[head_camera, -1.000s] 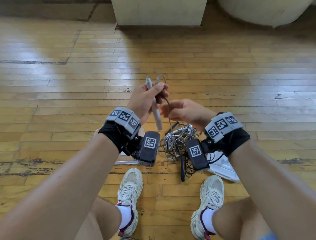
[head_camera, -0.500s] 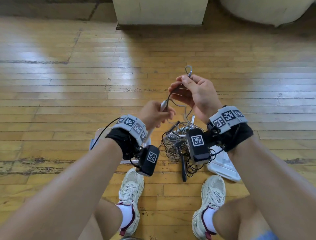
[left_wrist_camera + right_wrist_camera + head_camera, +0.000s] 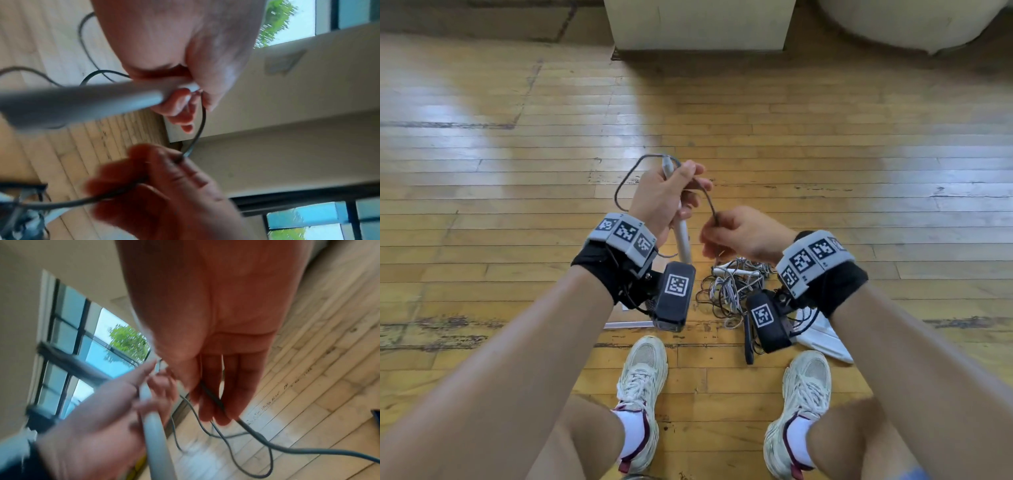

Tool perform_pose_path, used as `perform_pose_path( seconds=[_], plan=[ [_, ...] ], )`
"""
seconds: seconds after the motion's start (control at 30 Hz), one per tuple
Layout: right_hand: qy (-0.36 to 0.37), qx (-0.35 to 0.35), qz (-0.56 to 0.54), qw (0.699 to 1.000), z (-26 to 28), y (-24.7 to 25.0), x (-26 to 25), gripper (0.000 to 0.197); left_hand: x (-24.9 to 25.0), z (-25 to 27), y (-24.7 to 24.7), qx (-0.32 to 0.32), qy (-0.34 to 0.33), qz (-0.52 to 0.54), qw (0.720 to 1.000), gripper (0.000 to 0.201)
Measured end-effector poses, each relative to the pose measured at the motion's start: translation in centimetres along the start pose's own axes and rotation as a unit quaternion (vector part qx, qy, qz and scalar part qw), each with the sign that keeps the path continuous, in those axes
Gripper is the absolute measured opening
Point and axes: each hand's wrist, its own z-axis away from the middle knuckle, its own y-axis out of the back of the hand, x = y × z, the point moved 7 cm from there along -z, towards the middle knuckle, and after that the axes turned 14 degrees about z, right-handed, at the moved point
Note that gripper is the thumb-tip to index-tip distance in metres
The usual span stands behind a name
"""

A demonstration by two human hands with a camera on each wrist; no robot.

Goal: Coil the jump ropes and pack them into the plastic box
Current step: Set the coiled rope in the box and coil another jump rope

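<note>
Both arms reached forward, side by side, above the knees. The left hand [image 3: 664, 195] was raised a bit higher, its fingers [image 3: 180, 104] curled tight around a grey handle [image 3: 681, 233]. The right hand [image 3: 743, 234] sat just beside it, lower, pinching a thin cord [image 3: 709, 202] in its bent fingers [image 3: 211, 402].

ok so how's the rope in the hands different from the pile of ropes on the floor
The held rope is up in the air, one loose loop strung between the left hand and right hand; the pile lies tangled on the floor. The held rope's pale handle stands nearly upright; the pile's handles lie flat. Both have thin cords.
</note>
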Motion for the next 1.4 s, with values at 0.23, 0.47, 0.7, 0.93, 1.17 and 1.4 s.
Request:
perform_pose_path(
  seconds=[0.23, 0.47, 0.7, 0.93, 1.17, 1.4],
  plan=[
    [-0.003, 0.173, -0.382, 0.908, 0.1, 4.4, 0.8, 0.017, -2.8, 1.0, -0.7, -0.101, 0.105, -0.242, 0.959, 0.007],
    [0.049, 0.166, -0.478, 0.861, -0.2, 4.8, 0.5, 0.016, -2.9, 1.6, -1.7, -0.074, 0.031, -0.247, 0.966, 0.018],
    [0.007, -0.003, -0.117, 0.993, -0.6, 1.0, 0.2, 0.032, -0.5, 0.9, -1.3, -0.055, 0.0, -0.011, 0.998, 0.019],
    [-0.066, 0.056, 0.119, 0.989, -0.3, 1.2, 1.4, 0.023, 2.1, -0.2, 1.4, 0.014, -0.056, 0.097, 0.994, 0.019],
    [-0.043, 0.169, -0.218, 0.96, 0.2, 3.5, 0.7, 0.027, -1.5, 0.1, 1.4, 0.003, 0.053, -0.028, 0.998, 0.061],
    [-0.055, 0.235, -0.316, 0.918, 0.0, 4.5, 1.9, 0.026, -2.0, 0.8, -0.2, -0.008, 0.04, -0.074, 0.996, 0.071]
  ],
)
